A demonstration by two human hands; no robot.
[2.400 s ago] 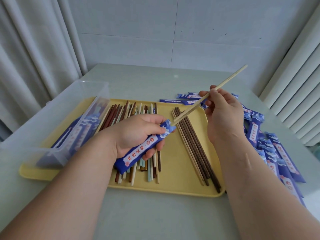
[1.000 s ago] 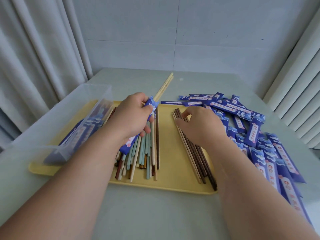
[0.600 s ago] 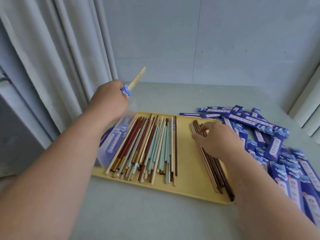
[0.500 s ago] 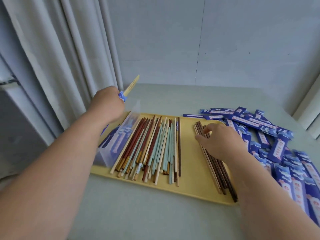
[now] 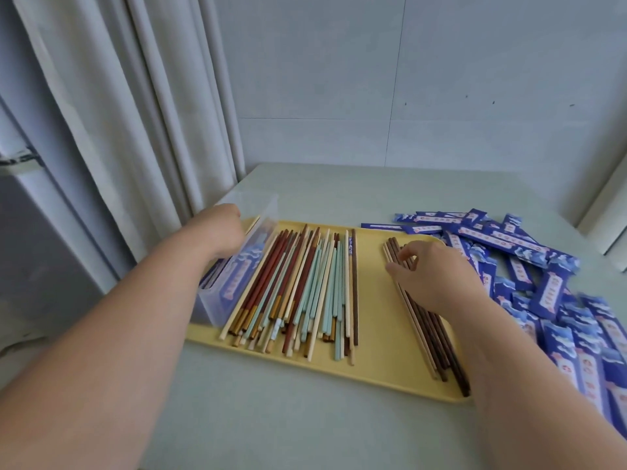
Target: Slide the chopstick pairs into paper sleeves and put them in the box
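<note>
My left hand [image 5: 220,232] reaches down into the clear plastic box [image 5: 261,201] at the tray's left edge, gripping a sleeved chopstick pair [image 5: 252,225] whose pale tips stick out past my knuckles. Blue sleeved pairs [image 5: 237,273] show through the box wall. My right hand [image 5: 434,276] lies on the row of dark brown chopsticks [image 5: 437,337] on the right of the yellow tray [image 5: 373,317], thumb and fingertips curled and pinching at their far ends. A loose bundle of red, teal, tan and brown chopsticks [image 5: 305,283] fills the tray's left half.
Several empty blue paper sleeves [image 5: 549,290] lie heaped on the pale table [image 5: 305,418] right of the tray. White curtains [image 5: 135,113] hang close behind the box at left. A grey wall stands behind the table.
My left hand carried the sleeved pair from over the tray leftwards and lowered it into the box. My right hand dropped onto the brown chopsticks and stayed there.
</note>
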